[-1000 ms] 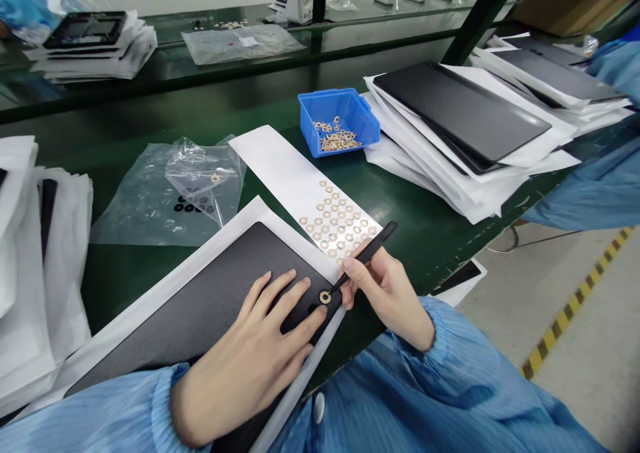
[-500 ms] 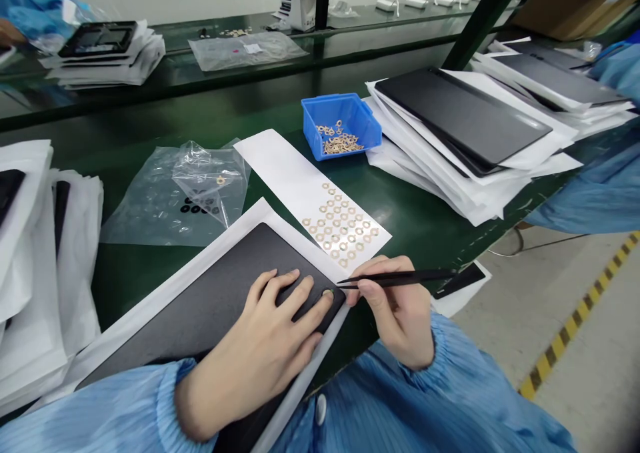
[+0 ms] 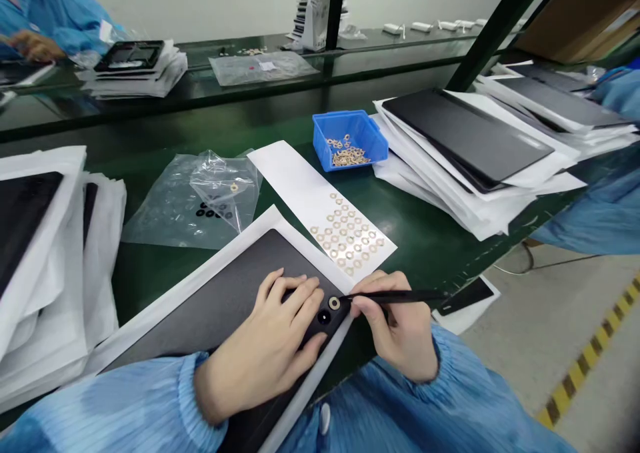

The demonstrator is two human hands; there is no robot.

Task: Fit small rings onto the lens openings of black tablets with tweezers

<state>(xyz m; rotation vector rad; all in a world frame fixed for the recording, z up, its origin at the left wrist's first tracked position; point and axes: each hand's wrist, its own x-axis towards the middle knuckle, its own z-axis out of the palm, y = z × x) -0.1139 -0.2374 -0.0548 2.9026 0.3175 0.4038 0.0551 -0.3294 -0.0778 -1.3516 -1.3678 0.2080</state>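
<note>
A dark tablet back cover lies on a white paper sleeve in front of me. My left hand rests flat on it with fingers stretched out, touching the surface near the camera corner. Just past its fingertips, a tan ring sits on the camera area, beside a round black lens spot. Black tweezers are pinched in my right hand, their tips beside the ring. Behind the cover, a white sheet carries several rows of tan rings.
A blue bin holds loose rings. Stacked tablets in white sleeves stand right and left. A clear plastic bag with black rings lies left of the sheet. A co-worker's hand shows at far left.
My left fingers have drawn back from the camera corner, uncovering the tan ring and the lens spot. My right hand still holds the tweezers at that corner. The view has shifted slightly.
</note>
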